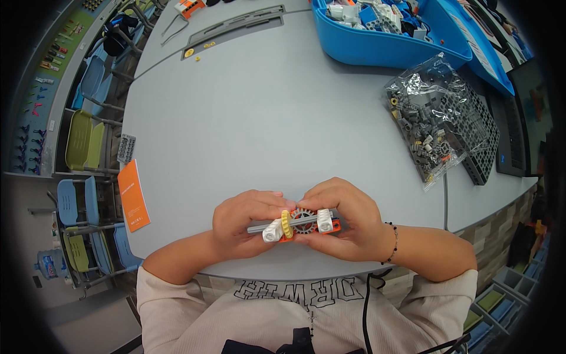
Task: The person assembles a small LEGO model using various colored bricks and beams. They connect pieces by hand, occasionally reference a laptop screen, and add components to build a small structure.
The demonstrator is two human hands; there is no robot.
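Both of my hands grip one small toy-brick assembly (299, 224) just above the near edge of the grey table (265, 118). It has a grey beam, a dark grey gear in the middle, a yellow gear beside it, an orange base and two white connectors. My left hand (244, 223) holds its left end, fingers curled over the beam. My right hand (348, 219) holds the right end, with a bead bracelet on that wrist.
A clear bag of grey parts (427, 121) lies on a dark perforated plate (480, 138) at the right. A blue bin of bricks (389, 29) stands at the back. An orange booklet (133, 196) and small grey plate (125, 147) lie at the left edge. Chairs stand left.
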